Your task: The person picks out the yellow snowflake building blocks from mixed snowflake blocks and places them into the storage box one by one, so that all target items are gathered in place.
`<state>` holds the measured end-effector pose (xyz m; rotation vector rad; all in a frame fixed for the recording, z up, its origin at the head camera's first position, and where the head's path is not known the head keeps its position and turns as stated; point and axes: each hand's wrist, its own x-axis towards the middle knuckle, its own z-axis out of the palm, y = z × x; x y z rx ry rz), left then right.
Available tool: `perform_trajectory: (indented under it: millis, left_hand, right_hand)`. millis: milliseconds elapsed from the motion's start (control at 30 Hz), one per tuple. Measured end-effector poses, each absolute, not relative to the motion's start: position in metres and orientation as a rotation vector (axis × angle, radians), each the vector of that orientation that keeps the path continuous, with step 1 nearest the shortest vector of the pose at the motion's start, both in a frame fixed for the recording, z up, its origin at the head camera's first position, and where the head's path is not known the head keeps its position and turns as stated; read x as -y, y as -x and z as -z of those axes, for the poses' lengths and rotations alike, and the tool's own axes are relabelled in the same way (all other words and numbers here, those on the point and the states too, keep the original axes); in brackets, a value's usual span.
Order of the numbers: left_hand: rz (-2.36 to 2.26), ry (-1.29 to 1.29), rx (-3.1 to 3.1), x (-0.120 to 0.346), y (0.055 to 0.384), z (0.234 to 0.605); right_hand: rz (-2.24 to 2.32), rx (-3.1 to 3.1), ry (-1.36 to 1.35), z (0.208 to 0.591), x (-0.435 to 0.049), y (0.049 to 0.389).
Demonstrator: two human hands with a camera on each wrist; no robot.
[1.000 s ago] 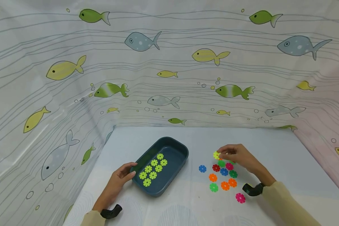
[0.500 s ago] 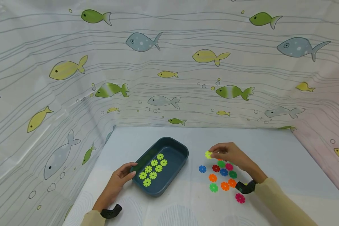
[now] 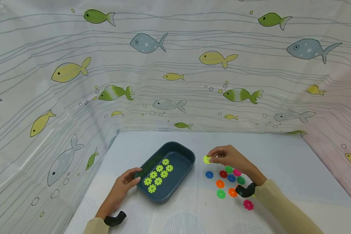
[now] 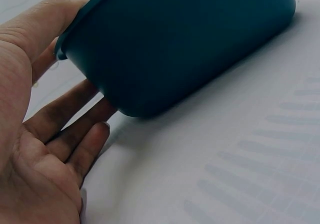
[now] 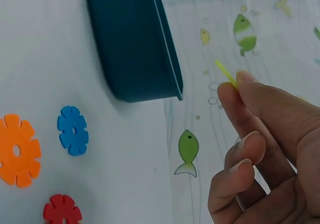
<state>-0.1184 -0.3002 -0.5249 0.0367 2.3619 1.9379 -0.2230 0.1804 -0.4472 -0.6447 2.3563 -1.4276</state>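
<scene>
My right hand (image 3: 232,159) pinches a yellow flower-shaped notched plastic disc (image 3: 206,159) between thumb and fingertips, right of the dark blue tray (image 3: 179,183). In the right wrist view this disc (image 5: 226,74) shows edge-on, raised off the table, with the other fingers curled below. My left hand (image 3: 124,184) holds the tray's near left end; in the left wrist view the thumb lies over the rim and the fingers reach to the outer wall. Several yellow discs (image 3: 158,181) lie flat in two rows inside the tray.
Right of the tray lie several loose discs, among them a blue disc (image 3: 209,175), a red disc (image 3: 223,174), an orange disc (image 3: 220,184), a light green disc (image 3: 221,194) and a pink disc (image 3: 248,205). Fish-patterned sheeting (image 3: 201,110) rises behind and beside the white table (image 3: 193,214).
My right hand has moved left toward the tray with the yellow disc, away from above the loose discs. The left hand and tray stay where they were.
</scene>
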Motion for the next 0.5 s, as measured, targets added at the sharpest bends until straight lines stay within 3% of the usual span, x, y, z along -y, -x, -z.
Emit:
perform_trajectory:
  millis: [500]
  left_hand:
    - [-1.949,-0.068,-2.349,0.302,0.119,0.526]
  right_hand:
    - [1.449,-2.274,0.767,0.442,-0.150,0.225]
